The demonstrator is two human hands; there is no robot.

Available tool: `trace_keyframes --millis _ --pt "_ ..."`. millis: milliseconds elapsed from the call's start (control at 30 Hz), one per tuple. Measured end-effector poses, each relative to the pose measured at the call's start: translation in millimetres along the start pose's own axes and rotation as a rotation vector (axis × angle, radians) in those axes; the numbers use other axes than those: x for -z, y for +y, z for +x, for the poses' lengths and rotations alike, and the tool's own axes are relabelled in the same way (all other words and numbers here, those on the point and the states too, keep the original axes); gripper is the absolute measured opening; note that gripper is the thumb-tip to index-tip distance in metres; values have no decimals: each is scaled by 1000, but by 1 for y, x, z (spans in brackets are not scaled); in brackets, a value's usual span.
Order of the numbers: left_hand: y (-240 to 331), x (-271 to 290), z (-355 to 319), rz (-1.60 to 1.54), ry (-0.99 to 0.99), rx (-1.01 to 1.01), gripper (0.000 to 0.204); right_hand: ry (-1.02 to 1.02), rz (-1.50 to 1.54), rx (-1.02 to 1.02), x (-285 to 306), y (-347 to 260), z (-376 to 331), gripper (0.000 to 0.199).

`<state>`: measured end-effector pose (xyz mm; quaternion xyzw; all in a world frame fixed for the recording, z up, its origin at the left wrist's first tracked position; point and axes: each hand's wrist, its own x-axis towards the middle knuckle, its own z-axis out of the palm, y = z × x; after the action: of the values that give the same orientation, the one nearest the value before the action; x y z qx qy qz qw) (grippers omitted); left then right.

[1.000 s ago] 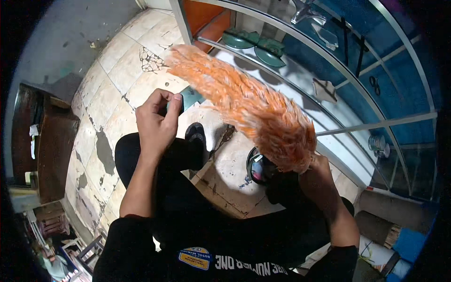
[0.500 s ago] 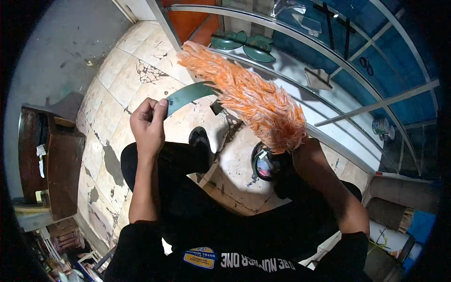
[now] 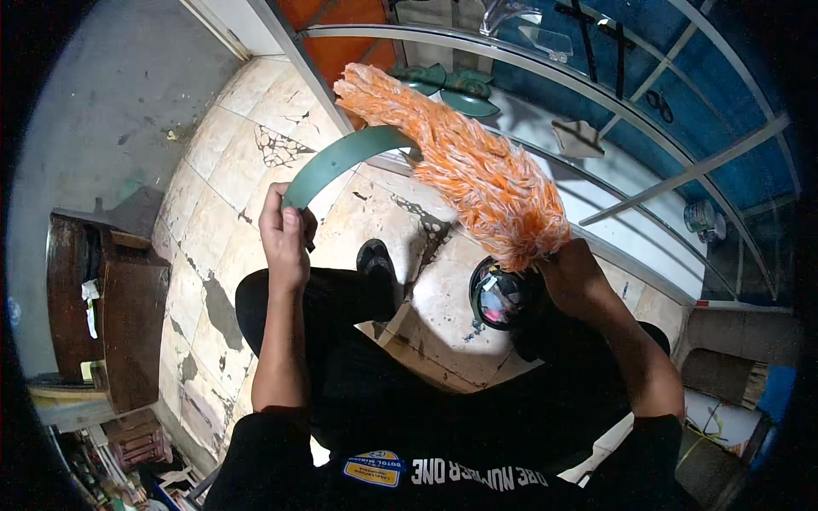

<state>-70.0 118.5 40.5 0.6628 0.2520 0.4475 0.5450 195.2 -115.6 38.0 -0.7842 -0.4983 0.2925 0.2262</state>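
The person wears a black top and black trousers and looks down at their own two hands. The left hand (image 3: 285,238) has its fingers closed tight on one end of a thin green strip (image 3: 341,157). The strip bends up and over to the right, and its far end goes in under the fluffy orange duster (image 3: 464,166). The right hand (image 3: 575,277) is wrapped around the lower end of the duster, with the fingers shut on it. The duster sticks up and to the left from that hand, in the air above the floor. Between the two hands, lower down, is a black shoe (image 3: 377,260), and a round shiny thing (image 3: 496,294) sits just beside the right hand. Below them is the cracked pale tile floor (image 3: 239,136). A dark wooden cabinet (image 3: 119,307) stands far off to the left. Farther away, behind the duster, is a glass case with metal bars (image 3: 613,94).
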Motion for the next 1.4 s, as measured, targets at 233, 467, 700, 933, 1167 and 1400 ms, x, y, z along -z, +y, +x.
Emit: trace_keyframes --millis 233,467,700,933,1167,1400 --pt "7 -3 -2 421 -339 56 17 -111 -302 70 7 -10 -5 14" --pt "-3 -29 -12 312 -233 215 12 -55 -263 389 -22 -14 -23 22" --pt "-4 -35 -26 433 -95 -63 15 -5 -254 521 -38 -2 -21 15" --pt "-10 -18 -7 -206 87 98 24 51 133 188 -22 17 -3 17" --pt "-9 -13 -9 -557 295 281 24 127 -171 231 7 1 -2 20" --pt "-10 -17 -7 -397 77 135 28 19 248 189 2 0 -2 19"
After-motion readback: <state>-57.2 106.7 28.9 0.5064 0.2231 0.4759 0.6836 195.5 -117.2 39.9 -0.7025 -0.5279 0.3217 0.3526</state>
